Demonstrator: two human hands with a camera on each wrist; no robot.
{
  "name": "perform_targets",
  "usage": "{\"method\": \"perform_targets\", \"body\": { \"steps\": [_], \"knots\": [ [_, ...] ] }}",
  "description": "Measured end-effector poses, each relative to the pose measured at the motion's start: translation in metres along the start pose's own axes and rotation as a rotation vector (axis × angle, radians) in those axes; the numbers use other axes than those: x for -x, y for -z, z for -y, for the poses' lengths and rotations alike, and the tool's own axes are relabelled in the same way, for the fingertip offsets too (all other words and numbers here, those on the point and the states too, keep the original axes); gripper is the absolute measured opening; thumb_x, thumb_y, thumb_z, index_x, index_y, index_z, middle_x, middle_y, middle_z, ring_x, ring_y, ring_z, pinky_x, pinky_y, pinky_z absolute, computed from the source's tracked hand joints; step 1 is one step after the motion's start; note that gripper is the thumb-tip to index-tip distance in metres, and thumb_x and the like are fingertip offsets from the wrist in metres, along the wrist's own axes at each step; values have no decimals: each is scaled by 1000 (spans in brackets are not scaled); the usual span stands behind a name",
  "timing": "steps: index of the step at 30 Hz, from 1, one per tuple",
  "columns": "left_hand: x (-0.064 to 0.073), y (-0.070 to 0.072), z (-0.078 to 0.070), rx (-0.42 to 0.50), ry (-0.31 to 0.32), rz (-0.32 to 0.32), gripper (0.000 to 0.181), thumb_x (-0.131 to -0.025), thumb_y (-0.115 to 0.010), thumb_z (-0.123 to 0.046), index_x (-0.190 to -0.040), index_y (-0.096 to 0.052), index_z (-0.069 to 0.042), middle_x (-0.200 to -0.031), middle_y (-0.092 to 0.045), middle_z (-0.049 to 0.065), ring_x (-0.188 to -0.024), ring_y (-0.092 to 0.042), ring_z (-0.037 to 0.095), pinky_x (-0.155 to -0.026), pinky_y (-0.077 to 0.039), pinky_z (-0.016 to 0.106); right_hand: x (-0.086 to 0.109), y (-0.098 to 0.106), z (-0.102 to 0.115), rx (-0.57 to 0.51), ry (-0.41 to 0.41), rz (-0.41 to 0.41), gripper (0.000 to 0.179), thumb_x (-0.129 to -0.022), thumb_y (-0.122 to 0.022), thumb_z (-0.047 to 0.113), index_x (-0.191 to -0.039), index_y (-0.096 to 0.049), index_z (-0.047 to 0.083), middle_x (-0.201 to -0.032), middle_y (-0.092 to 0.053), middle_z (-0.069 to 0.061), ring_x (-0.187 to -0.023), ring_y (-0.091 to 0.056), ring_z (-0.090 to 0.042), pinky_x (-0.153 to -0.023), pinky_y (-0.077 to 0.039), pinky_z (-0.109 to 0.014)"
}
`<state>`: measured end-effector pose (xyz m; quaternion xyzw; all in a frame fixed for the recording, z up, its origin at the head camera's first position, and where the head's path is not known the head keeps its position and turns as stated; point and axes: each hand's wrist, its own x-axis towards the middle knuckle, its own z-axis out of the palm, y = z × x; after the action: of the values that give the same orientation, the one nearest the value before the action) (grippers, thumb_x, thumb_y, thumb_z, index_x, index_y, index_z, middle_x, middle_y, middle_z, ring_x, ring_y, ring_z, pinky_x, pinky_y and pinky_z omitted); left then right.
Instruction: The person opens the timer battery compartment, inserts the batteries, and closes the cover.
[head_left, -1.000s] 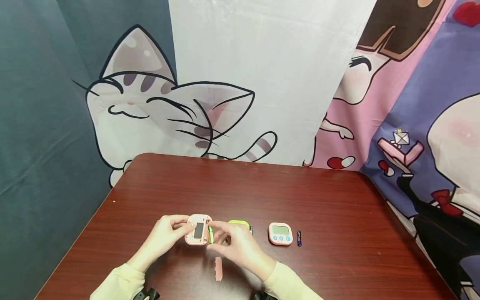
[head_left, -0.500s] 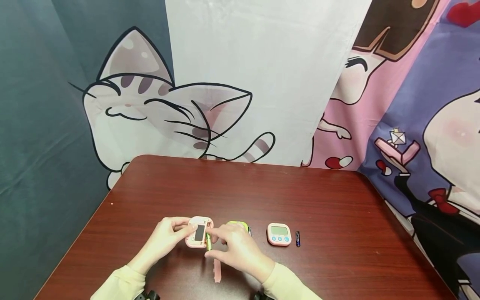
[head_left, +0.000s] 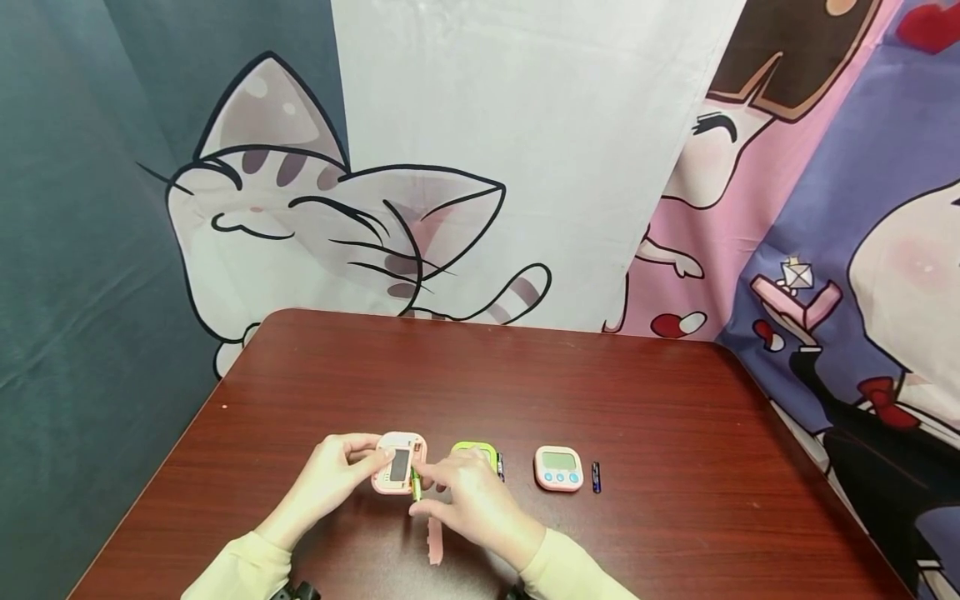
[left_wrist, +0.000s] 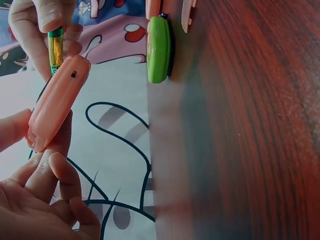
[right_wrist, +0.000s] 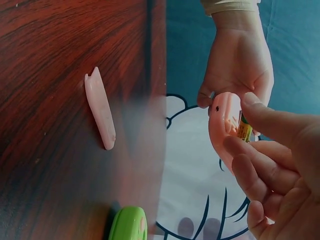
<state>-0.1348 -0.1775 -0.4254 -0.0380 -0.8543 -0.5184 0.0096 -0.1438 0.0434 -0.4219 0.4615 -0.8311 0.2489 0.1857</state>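
A green-and-yellow battery [head_left: 417,487] is lying along the right side of a pink timer [head_left: 400,465], at the open slot there, and its lower end is projecting past the timer's near edge. Its long axis is running roughly away from the person, nearly parallel with the slot, so the relation that seems to matter is how far the battery is sitting toward the near end of that slot. Whether it is touching the contacts inside, I cannot tell.

The right hand [head_left: 480,493] is the nearer one: its grip is pinching the battery, the thumb pressing at the near end and a finger bearing toward the far end, so the battery is lying between its tips, on the side facing the timer. From the other side, the left hand [head_left: 337,467] is holding the timer, its thumb resting on top and its fingers supporting it from below. Both things are being held above the desk [head_left: 675,417].

Just below the right hand, a pink cover strip [head_left: 435,543] is lying apart. Partly hidden behind that hand, a green timer [head_left: 486,448] is lying with a dark battery [head_left: 501,467] just beside it. Farther right, a second pink timer [head_left: 558,469] is lying screen up, and a blue battery [head_left: 596,477] is lying near its right side.
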Motion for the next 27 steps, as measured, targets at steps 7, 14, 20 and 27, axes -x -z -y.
{"method": "perform_targets", "body": {
  "steps": [7, 14, 20, 27],
  "knots": [
    [2, 0, -3, -9, -14, -8, 29, -87, -67, -20, -105, -69, 2, -97, -72, 9, -87, -69, 17, -71, -51, 22, 1, -3, -1, 6, 22, -30, 41, -72, -80, 30, -106, -73, 9, -73, -69, 8, -63, -59, -3, -75, -44, -24],
    [1, 0, -3, -21, -13, -11, 29, -87, -67, -20, -105, -69, 3, -96, -72, 9, -87, -69, 18, -71, -51, 23, 2, -4, 0, 43, 19, -65, 36, -70, -81, 32, -100, -74, 14, -75, -68, 12, -64, -57, -2, -75, -43, -23],
    [1, -1, -1, -19, -5, 0, 29, -86, -69, -22, -103, -70, 1, -93, -73, 7, -86, -69, 15, -70, -51, 22, 2, -4, 1, 59, -2, -85, 36, -69, -81, 35, -98, -74, 16, -75, -66, 15, -69, -54, -2, -81, -42, -26],
    [-1, -3, 2, -26, 3, 21, 30, -85, -69, -26, -101, -71, -1, -91, -73, 6, -84, -69, 13, -71, -51, 22, 2, -7, -2, 91, 8, -156, 40, -66, -83, 35, -99, -73, 16, -75, -65, 14, -68, -54, -3, -76, -40, -26]
  ]
}}
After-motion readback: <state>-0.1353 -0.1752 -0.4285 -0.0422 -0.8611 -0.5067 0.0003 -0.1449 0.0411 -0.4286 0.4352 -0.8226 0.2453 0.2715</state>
